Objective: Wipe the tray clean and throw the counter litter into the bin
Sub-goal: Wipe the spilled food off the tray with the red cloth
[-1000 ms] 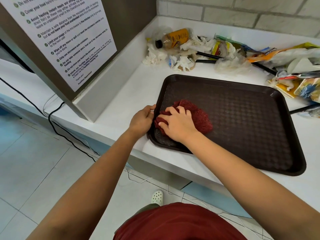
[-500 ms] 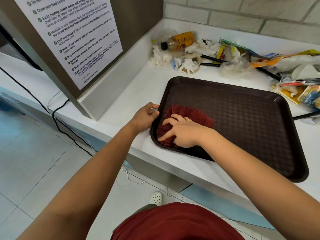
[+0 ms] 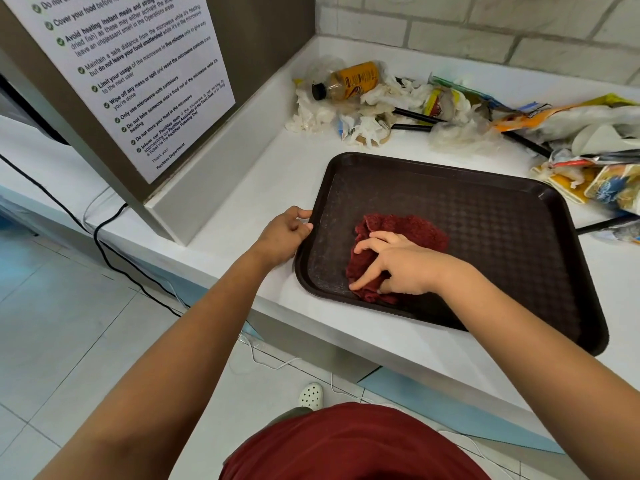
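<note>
A dark brown plastic tray [image 3: 502,237] lies flat on the white counter [image 3: 277,181]. A crumpled dark red cloth [image 3: 401,233] sits in the tray's near left part. My right hand [image 3: 398,268] presses down on the cloth, fingers spread toward the tray's near left corner. My left hand [image 3: 287,233] grips the tray's left rim. Litter [image 3: 377,105] is heaped along the back of the counter: an orange-labelled bottle [image 3: 349,81], white tissues, plastic wrappers and black sticks. No bin is in view.
A grey appliance with a printed notice [image 3: 138,81] stands on the counter's left side. More wrappers and packets [image 3: 595,168] crowd the right edge beside the tray. Black and white cables [image 3: 104,237] hang below the counter over a tiled floor.
My right hand slid the cloth from the tray's left edge toward the near left corner, with the fingers now more spread. My left hand stays on the left rim.
</note>
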A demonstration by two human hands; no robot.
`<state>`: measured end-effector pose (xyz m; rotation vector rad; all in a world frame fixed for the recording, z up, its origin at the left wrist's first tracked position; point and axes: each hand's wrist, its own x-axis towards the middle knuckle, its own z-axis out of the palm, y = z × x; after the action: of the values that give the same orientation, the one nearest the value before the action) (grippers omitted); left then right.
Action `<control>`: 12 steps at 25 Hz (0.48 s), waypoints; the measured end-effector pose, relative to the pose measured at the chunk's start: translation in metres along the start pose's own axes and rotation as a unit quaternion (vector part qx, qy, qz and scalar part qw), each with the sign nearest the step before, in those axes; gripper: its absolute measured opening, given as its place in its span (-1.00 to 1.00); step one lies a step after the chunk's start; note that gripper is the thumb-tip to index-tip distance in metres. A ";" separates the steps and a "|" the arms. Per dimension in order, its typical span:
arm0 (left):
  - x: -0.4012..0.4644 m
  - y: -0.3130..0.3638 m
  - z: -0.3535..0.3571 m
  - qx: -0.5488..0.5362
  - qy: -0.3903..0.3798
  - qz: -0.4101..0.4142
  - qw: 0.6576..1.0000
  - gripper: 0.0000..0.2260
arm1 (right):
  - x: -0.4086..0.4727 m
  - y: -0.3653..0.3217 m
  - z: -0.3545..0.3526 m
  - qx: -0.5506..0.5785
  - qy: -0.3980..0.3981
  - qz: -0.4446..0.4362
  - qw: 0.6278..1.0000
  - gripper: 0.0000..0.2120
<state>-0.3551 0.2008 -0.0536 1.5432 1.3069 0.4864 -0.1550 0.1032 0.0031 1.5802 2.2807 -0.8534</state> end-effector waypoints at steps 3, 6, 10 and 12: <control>0.001 0.000 0.001 -0.011 -0.004 -0.001 1.000 -0.78 | 0.017 -0.012 0.004 0.007 0.012 0.010 1.000 -0.63; -0.002 0.000 0.002 -0.014 -0.001 0.005 1.000 -0.78 | 0.032 -0.029 0.005 0.022 0.041 0.045 0.998 -0.63; -0.004 -0.003 -0.001 0.004 -0.002 0.028 1.000 -0.70 | 0.043 -0.039 0.017 0.037 0.145 0.094 0.984 -0.65; -0.004 -0.003 -0.001 0.024 -0.006 0.035 0.999 -0.65 | 0.044 -0.033 0.025 0.026 0.196 0.121 0.973 -0.66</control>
<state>-0.3590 0.1976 -0.0544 1.6324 1.2673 0.4927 -0.2058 0.1142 -0.0283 2.1615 2.2501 -0.5839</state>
